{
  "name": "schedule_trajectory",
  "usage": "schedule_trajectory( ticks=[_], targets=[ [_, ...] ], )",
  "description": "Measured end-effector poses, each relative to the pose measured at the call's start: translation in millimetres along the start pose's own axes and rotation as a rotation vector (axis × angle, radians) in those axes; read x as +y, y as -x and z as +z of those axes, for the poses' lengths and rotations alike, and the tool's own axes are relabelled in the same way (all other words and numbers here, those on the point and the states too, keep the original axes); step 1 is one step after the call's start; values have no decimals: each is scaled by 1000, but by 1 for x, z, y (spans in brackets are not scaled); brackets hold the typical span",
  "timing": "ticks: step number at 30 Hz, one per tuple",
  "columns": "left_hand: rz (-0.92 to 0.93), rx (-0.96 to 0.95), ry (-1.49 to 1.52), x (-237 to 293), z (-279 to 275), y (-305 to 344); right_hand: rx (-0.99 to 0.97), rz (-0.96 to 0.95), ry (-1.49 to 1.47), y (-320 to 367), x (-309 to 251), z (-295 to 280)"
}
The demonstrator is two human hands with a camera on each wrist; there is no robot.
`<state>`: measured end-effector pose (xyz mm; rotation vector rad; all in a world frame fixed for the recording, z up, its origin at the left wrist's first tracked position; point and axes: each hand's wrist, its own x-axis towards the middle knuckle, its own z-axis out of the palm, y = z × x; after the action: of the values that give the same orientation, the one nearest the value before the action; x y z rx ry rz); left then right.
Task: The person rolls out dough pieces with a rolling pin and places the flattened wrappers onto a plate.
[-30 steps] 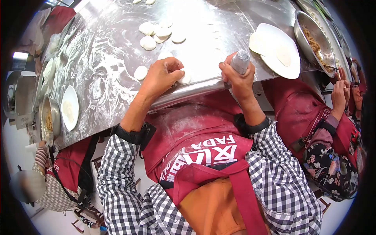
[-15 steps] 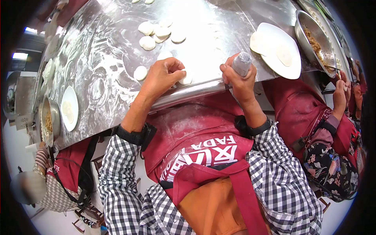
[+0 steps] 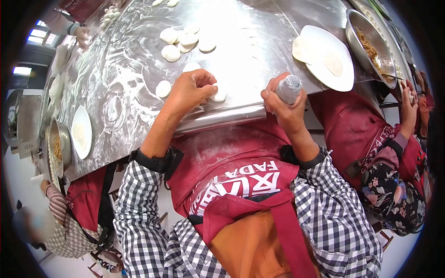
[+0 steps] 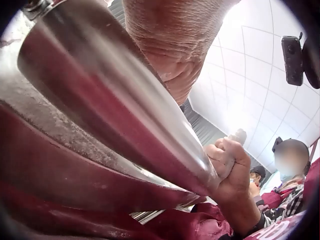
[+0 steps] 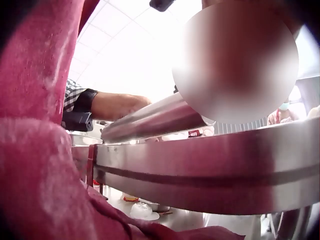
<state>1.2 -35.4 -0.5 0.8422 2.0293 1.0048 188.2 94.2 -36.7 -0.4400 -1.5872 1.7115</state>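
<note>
My left hand point(image 3: 189, 92) pinches the edge of a white dough disc point(image 3: 219, 94) at the table's front. My right hand point(image 3: 292, 115) grips a grey, floured rolling pin point(image 3: 289, 89), with its rounded end sticking up out of the fist. The left wrist view catches that right fist point(image 4: 232, 167) beyond a polished steel cylinder point(image 4: 115, 95), which runs along the front of the table. In the right wrist view a large blur covers the right hand's work. Several more dough discs point(image 3: 171, 53) lie beyond my left hand, one of them point(image 3: 163, 89) just left of it.
To the right stand a white plate point(image 3: 344, 76) with flat wrappers and a steel bowl point(image 3: 351, 28) of brown filling. Another white plate point(image 3: 86, 148) is at the left. Flour streaks the steel table point(image 3: 241, 41). People in red aprons stand on both sides.
My right hand and the rolling pin have come slightly closer to my body, and the pin's end tips further toward me. My left hand keeps its hold. Another hand appears at the upper left.
</note>
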Motion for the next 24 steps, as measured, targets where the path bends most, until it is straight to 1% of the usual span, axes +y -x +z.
schedule_trajectory(
  ticks=[3,6,9,12,15,18,19,22,23,24],
  targets=[
    [129,-25,-50,-5,3,-1,-18,-78,57,-4,-17,6],
    [83,-72,-27,6,11,5,-45,-195,112,-12,-22,10],
    [206,-16,-193,10,19,2,27,-111,106,-25,-9,14],
    [193,43,-269,16,25,4,56,-44,108,-29,11,11],
    [288,42,-291,3,26,1,61,7,84,-9,10,5],
    [149,11,-68,-7,22,3,25,11,37,5,14,-1],
    [110,-1,-48,-6,19,5,45,36,-11,2,12,2],
    [177,44,-221,10,17,9,105,-37,69,-32,18,15],
    [217,98,-317,19,18,9,109,-83,110,-45,19,20],
    [225,123,-326,21,18,6,115,-131,152,-57,20,24]
  ],
)
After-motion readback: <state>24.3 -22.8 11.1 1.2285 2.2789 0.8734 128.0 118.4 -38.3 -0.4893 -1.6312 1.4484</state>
